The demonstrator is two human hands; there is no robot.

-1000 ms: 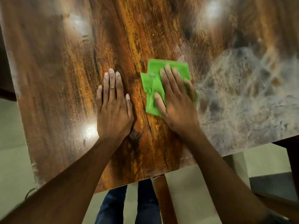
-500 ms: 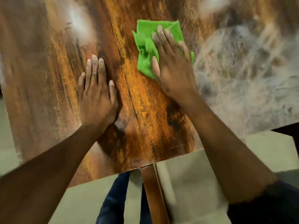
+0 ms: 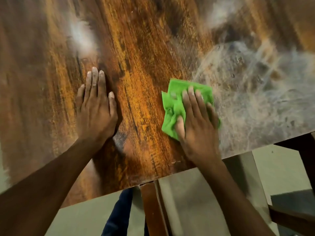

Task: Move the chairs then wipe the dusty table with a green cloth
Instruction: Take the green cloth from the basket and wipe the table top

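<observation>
A person's right hand presses a green cloth flat, fingers straight, near the worktop's near edge, beside the grey dust toward its right edge; the left hand, spread flat, apparently braces.

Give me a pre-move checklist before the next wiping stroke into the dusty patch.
1. Green cloth under the right hand: ok.
2. Cloth flat on the table: not ok, it is bunched near the thumb.
3. Left hand flat, bracing on the wood: ok.
4. Dust remaining right of the cloth: not ok, a grey film covers it.
5. Path into the dust free of objects: ok.
6. Cloth underside clean: cannot tell.
</observation>
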